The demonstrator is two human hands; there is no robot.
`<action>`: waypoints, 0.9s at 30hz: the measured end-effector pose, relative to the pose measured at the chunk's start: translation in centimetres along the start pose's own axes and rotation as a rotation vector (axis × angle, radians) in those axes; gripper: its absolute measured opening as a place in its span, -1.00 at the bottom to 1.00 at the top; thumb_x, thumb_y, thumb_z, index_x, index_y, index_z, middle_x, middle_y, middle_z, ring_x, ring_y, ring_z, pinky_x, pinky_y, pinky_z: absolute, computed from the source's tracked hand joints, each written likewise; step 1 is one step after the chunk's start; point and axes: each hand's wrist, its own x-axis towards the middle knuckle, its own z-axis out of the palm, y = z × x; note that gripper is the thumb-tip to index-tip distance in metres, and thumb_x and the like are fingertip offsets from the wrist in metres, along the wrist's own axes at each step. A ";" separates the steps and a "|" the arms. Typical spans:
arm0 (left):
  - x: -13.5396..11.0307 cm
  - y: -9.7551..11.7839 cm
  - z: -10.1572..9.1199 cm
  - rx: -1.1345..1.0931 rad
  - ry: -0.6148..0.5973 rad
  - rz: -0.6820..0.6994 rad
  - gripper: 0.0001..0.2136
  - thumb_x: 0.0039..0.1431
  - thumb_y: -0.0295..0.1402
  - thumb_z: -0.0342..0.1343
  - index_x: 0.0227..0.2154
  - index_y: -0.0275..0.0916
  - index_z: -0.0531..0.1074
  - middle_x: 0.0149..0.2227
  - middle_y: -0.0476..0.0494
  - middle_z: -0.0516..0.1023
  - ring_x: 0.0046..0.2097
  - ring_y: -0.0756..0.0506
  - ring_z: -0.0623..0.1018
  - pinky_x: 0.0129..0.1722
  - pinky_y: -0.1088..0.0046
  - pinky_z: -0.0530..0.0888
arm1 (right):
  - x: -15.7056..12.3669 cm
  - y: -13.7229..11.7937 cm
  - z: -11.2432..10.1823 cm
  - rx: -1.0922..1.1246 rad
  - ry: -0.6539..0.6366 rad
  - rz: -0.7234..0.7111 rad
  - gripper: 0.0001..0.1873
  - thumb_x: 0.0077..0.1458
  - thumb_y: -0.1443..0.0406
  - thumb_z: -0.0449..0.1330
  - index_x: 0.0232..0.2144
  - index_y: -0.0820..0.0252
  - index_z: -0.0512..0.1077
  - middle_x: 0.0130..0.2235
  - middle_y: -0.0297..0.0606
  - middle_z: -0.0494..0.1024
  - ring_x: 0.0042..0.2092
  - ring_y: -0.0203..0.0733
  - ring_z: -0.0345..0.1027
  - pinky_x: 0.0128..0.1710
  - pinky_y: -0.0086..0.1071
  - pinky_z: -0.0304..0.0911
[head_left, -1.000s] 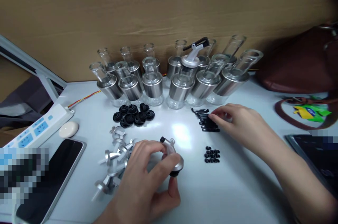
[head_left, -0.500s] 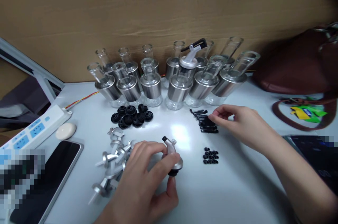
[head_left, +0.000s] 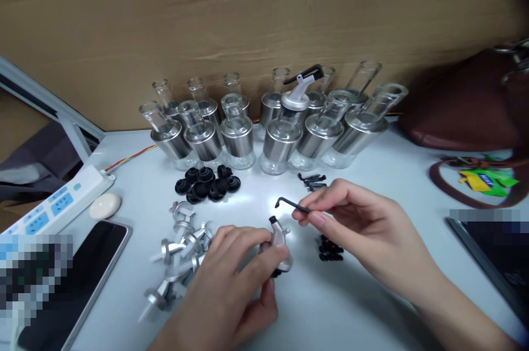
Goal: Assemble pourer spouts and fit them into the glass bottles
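Note:
My left hand [head_left: 248,279] grips a silver pourer spout [head_left: 279,235], its black-tipped end pointing up and a black stopper at its base. Between the thumb and fingers of my right hand [head_left: 355,224] is a thin black lever [head_left: 291,205], its hooked end just above the spout's tip, apart from it. More black levers [head_left: 313,181] lie beyond my right hand. Small black caps [head_left: 330,252] sit beneath it, partly covered. Silver spouts [head_left: 182,246] are heaped left of my left hand, and black ribbed stoppers [head_left: 206,183] are piled behind them.
Two rows of glass bottles with steel bands [head_left: 237,139] stand at the back; one carries a fitted pourer [head_left: 300,92]. A power strip [head_left: 58,202], a cream oval object [head_left: 104,206] and a phone [head_left: 74,285] lie left. A brown bag [head_left: 458,103] is at right.
My right hand has picked up a black lever from its group and brought it left and nearer, beside the spout. My left hand still holds the spout, shifted slightly right.

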 end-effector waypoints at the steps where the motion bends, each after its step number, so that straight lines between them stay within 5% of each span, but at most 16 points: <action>1: 0.0 0.0 0.0 0.004 0.002 0.005 -0.63 0.05 -0.66 -0.10 -0.08 -0.23 0.30 -0.20 -0.13 0.50 -0.18 -0.06 0.53 -0.17 0.39 0.45 | -0.1 -0.1 0.1 0.000 -0.013 -0.018 -0.87 0.06 0.29 0.31 -0.48 0.13 0.44 -0.38 -0.28 0.64 -0.35 -0.25 0.54 -0.35 -0.48 0.42; 19: 0.3 -0.3 0.0 0.045 0.045 0.029 -0.65 0.10 -0.64 -0.06 -0.07 -0.23 0.31 -0.22 -0.12 0.50 -0.17 -0.09 0.52 -0.15 0.34 0.40 | -0.8 0.4 0.1 -0.193 -0.130 -0.183 -0.86 0.07 0.41 0.25 -0.45 0.10 0.39 -0.38 -0.36 0.60 -0.31 -0.25 0.52 -0.28 -0.46 0.40; 27: -0.8 -0.8 0.8 -0.021 0.045 0.024 -0.56 0.14 -0.63 -0.05 0.10 -0.28 0.24 -0.12 -0.17 0.51 -0.05 -0.11 0.47 0.01 0.30 0.33 | -0.8 0.2 0.2 -0.234 -0.143 -0.172 -0.87 0.09 0.40 0.23 -0.29 0.11 0.51 -0.34 -0.28 0.64 -0.30 -0.19 0.53 -0.29 -0.40 0.43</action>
